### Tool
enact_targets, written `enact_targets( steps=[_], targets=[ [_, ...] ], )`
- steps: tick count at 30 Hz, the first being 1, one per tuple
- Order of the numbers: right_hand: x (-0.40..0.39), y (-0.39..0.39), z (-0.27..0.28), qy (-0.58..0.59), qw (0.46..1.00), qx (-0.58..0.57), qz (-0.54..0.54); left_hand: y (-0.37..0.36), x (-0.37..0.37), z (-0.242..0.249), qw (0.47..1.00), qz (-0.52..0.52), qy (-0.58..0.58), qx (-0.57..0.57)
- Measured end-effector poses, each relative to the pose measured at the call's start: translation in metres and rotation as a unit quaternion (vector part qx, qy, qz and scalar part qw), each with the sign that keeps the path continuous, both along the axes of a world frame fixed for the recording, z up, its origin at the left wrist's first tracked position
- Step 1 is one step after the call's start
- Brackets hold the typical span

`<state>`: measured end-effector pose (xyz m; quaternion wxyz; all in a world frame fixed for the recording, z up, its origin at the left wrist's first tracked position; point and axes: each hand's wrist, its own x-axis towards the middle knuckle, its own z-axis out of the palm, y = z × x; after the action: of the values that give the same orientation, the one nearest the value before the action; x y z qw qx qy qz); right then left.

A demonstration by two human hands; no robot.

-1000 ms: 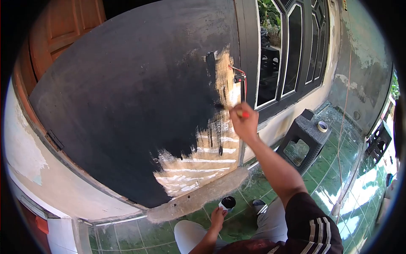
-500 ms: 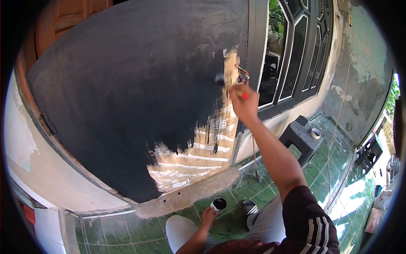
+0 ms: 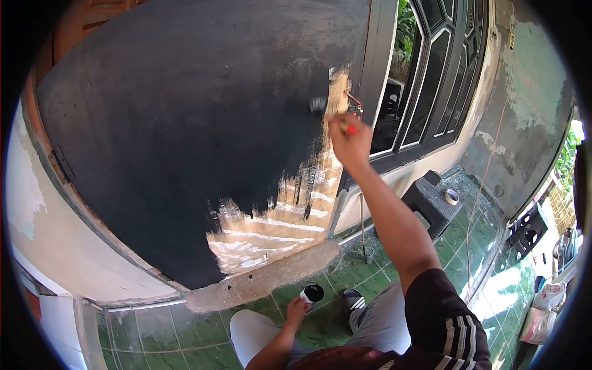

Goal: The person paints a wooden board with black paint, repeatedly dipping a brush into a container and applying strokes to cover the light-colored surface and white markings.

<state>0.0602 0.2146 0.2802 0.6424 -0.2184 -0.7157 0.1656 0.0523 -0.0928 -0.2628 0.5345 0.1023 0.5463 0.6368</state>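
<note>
My right hand is closed round the handle of a paintbrush, whose bristles lie against the dark painted door near its right side. Bare wood with white streaks shows along the door's lower right edge. A latch sits just beyond the hand. Low down, my left hand grips a small cup of black paint above the green tiles.
A dark-framed window is right of the door. A grey stool bears a roll of tape. A black stool and bags stand farther right. My sandalled foot is on the tiles.
My right hand and the brush have moved slightly up and left along the door. The whole view has shifted a little. My left hand still holds the cup.
</note>
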Motion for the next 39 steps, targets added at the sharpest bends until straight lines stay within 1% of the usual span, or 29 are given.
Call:
enact_targets(
  steps=[1, 3, 4, 6, 8, 10, 11, 12, 13, 14, 15, 16, 17, 18, 20, 22, 24, 25, 26, 29, 30, 31, 32, 33, 35, 36, 38, 39],
  targets=[
    [0.008, -0.010, -0.017, -0.049, 0.999, -0.013, -0.006, -0.002, 0.001, 0.003, 1.000, 0.007, -0.010, -0.004],
    [0.011, -0.011, -0.015, 0.049, 0.997, -0.018, 0.061, 0.001, 0.001, 0.011, 0.999, 0.023, -0.028, -0.005],
    [0.012, -0.021, -0.004, 0.096, 0.991, -0.022, 0.094, 0.003, 0.002, 0.012, 0.999, 0.028, -0.034, -0.005],
    [0.015, -0.027, 0.043, 0.129, 0.990, 0.018, 0.045, 0.003, 0.005, 0.013, 0.998, 0.036, -0.048, -0.009],
    [0.008, -0.037, 0.084, 0.159, 0.985, 0.036, 0.049, 0.003, 0.005, -0.002, 0.999, 0.023, -0.045, -0.004],
    [0.000, -0.021, 0.081, 0.156, 0.986, 0.046, 0.037, 0.002, 0.004, -0.008, 0.999, 0.012, -0.043, -0.004],
    [-0.003, -0.011, 0.072, 0.155, 0.986, 0.051, 0.031, 0.002, 0.003, -0.008, 0.999, 0.006, -0.042, -0.007],
    [-0.001, 0.000, 0.043, 0.126, 0.991, 0.039, 0.029, 0.001, 0.001, -0.007, 0.999, -0.001, -0.039, -0.011],
    [0.006, 0.012, 0.009, 0.057, 0.993, 0.091, -0.040, 0.003, 0.000, -0.005, 0.999, 0.005, -0.045, -0.009],
    [0.010, 0.006, -0.025, 0.044, 0.999, 0.015, -0.004, 0.003, 0.001, -0.001, 0.999, 0.010, -0.051, -0.010],
    [0.018, 0.004, -0.059, 0.006, 1.000, 0.011, -0.019, -0.001, 0.000, 0.002, 0.998, 0.015, -0.055, -0.012],
    [0.022, 0.008, -0.095, 0.007, 0.999, -0.039, 0.013, -0.001, -0.001, 0.005, 0.998, 0.020, -0.059, -0.011],
    [0.029, -0.003, -0.105, -0.014, 0.996, -0.089, 0.022, -0.002, -0.001, 0.009, 0.998, 0.026, -0.064, -0.009],
    [0.031, -0.003, -0.101, -0.027, 0.995, -0.091, 0.004, -0.004, 0.000, 0.010, 0.997, 0.031, -0.068, -0.009],
    [0.031, 0.002, -0.072, -0.052, 0.994, -0.095, -0.034, -0.004, -0.001, 0.008, 0.996, 0.037, -0.079, -0.002],
    [0.026, 0.012, -0.005, -0.009, 0.998, -0.034, -0.048, -0.008, -0.001, 0.007, 0.996, 0.035, -0.078, -0.005],
    [0.015, 0.024, 0.058, 0.096, 0.993, 0.054, -0.031, -0.009, -0.001, 0.013, 0.997, 0.029, -0.065, -0.014],
    [0.013, 0.019, 0.087, 0.139, 0.989, 0.043, 0.005, -0.007, -0.002, 0.016, 0.997, 0.028, -0.069, -0.007],
    [0.013, 0.016, 0.103, 0.180, 0.982, 0.031, 0.043, -0.006, -0.003, 0.019, 0.997, 0.028, -0.073, -0.001],
    [0.015, 0.021, 0.085, 0.209, 0.976, 0.061, 0.013, -0.003, 0.000, 0.034, 0.997, 0.026, -0.071, 0.008],
    [0.016, 0.024, 0.062, 0.167, 0.981, 0.096, -0.014, 0.000, 0.000, 0.042, 0.997, 0.026, -0.066, 0.010],
    [0.016, 0.028, 0.024, 0.125, 0.983, 0.130, -0.041, 0.003, 0.000, 0.050, 0.998, 0.025, -0.062, 0.009],
    [0.017, 0.033, -0.020, 0.070, 0.991, 0.106, -0.039, 0.004, 0.000, 0.058, 0.998, 0.024, -0.057, 0.005],
    [0.022, 0.030, -0.060, 0.029, 0.997, 0.073, -0.005, 0.005, -0.001, 0.065, 0.998, 0.023, -0.053, 0.005],
    [0.035, 0.016, -0.123, -0.048, 0.999, -0.004, 0.017, 0.004, -0.008, 0.077, 0.998, 0.012, -0.055, 0.027],
    [0.041, 0.009, -0.128, -0.095, 0.994, -0.045, 0.032, 0.006, -0.012, 0.080, 0.998, 0.007, -0.057, 0.040],
    [0.045, 0.021, -0.123, -0.186, 0.981, -0.047, 0.033, 0.005, -0.020, 0.086, 0.998, 0.009, -0.040, 0.053],
    [0.048, 0.026, -0.110, -0.233, 0.971, -0.048, 0.033, 0.005, -0.022, 0.090, 0.998, 0.009, -0.033, 0.060]
  ],
)
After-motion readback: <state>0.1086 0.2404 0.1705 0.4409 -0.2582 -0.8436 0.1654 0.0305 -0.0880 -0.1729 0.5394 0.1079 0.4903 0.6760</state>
